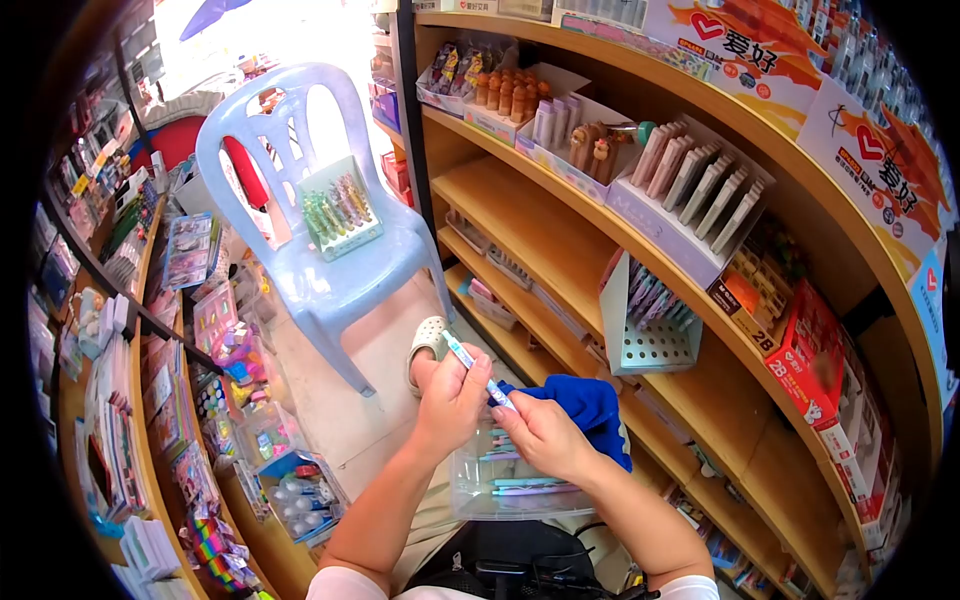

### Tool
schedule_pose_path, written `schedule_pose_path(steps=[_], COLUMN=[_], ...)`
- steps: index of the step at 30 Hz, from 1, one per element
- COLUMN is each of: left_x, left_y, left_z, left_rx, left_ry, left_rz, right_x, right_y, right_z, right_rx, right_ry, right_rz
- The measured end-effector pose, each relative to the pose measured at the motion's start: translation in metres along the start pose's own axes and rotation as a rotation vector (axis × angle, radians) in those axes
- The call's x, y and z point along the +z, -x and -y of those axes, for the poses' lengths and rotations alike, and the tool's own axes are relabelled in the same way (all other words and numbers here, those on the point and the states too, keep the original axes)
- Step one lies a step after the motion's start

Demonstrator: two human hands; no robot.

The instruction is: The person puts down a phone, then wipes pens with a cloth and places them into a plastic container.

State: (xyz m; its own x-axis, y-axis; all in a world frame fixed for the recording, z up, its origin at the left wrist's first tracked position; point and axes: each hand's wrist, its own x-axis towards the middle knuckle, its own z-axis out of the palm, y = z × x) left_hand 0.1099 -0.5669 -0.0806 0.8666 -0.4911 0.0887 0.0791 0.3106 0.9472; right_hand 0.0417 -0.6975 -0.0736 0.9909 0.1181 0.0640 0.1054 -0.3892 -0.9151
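Both hands are on one slim pen [497,393], raised in front of the body and above a clear container [470,508]. The long axis lies aslant in my head view: one end points up and left, away from the body, roughly toward a blue plastic chair [320,285]; the other points down and right, to the right hand [545,436]. Barrel looks pale, with blue markings. I cannot tell which end is the writing tip.

Left hand [453,400]: fingers closed round the barrel, the far end sticking out beyond them. Right hand: thumb and fingers at the near end, where I make out a pinch, though its exact grip is partly hidden from me. The two hands sit close together, a short stretch of barrel showing between.

Below, the container holds more pens [535,488], several lying crosswise, left to right, so their axes differ from the slant of the held one. A dark blue cloth [590,410] is bunched just beyond the right hand. Past the left hand I note a pale clog [428,338] on a foot.

On the chair seat, a box of pens [340,210], the pens leaning in rows. To the right, wooden shelves [530,195]; by them a pale green perforated box [650,347], tilted, with more pens inside.
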Motion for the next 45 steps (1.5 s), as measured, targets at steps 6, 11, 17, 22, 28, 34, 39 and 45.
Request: schedule_pose_path(steps=[6,11,17,22,28,34,39,45], left_x=[-0.011,-0.054,-0.048,-0.041,-0.038,-0.026,-0.033,-0.068], left_y=[0.001,-0.012,-0.009,-0.006,-0.004,0.001,-0.002,-0.02], left_z=[0.002,-0.02,-0.036,-0.033,-0.026,-0.012,0.008,-0.025], left_rx=[0.054,0.228,0.219,0.203,0.171,0.099,0.099,0.343], left_ry=[-0.038,0.174,0.175,0.168,0.173,0.002,0.076,0.528], left_rz=[-0.068,-0.246,-0.062,0.119,0.246,0.281,0.238,-0.125], right_x=[0.004,0.003,0.002,-0.001,-0.008,-0.002,0.0,0.002], right_y=[-0.004,0.009,0.008,0.005,0.002,0.001,0.004,0.012], right_z=[-0.002,-0.013,-0.013,-0.019,-0.005,-0.004,0.004,-0.005], right_rx=[-0.055,-0.039,0.083,0.048,0.131,0.105,0.164,0.033], right_ry=[0.059,0.194,-0.178,-0.499,-0.684,-0.759,-0.581,-0.073], right_rz=[0.002,-0.045,-0.179,-0.144,-0.006,0.158,0.208,0.177])
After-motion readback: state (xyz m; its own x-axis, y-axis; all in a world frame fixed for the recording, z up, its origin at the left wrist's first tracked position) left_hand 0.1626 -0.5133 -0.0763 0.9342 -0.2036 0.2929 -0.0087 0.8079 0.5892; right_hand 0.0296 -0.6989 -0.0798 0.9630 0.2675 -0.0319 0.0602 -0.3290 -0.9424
